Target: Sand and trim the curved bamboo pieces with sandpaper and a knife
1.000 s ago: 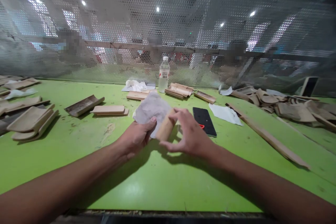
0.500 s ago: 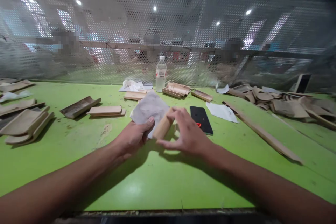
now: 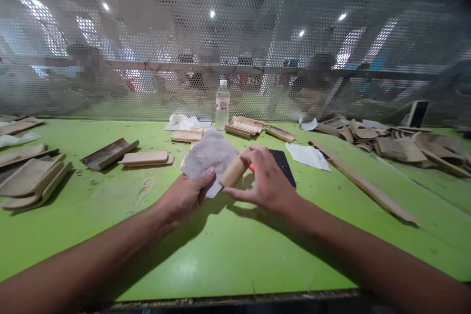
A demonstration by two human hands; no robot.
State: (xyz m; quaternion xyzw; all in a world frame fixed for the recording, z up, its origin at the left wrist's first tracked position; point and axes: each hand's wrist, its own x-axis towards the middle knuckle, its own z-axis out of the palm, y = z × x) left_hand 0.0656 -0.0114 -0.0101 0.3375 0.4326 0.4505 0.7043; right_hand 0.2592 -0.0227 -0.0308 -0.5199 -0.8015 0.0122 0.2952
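The left hand (image 3: pixel 188 192) pinches a grey sheet (image 3: pixel 209 153); the right hand (image 3: pixel 270 180) grips a wood piece (image 3: pixel 234 170) beside it

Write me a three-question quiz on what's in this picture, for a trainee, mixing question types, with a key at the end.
1. Multiple choice. What does the left hand hold?
A) a long wooden strip
B) a grey sheet
C) a cup

2. True or false. The bottle stands upright on the green table, with its white cap on.

3. Short answer. Which hand grips the curved wooden piece between thumb and fingers?

Key: 1. B. 2. True. 3. The right hand.
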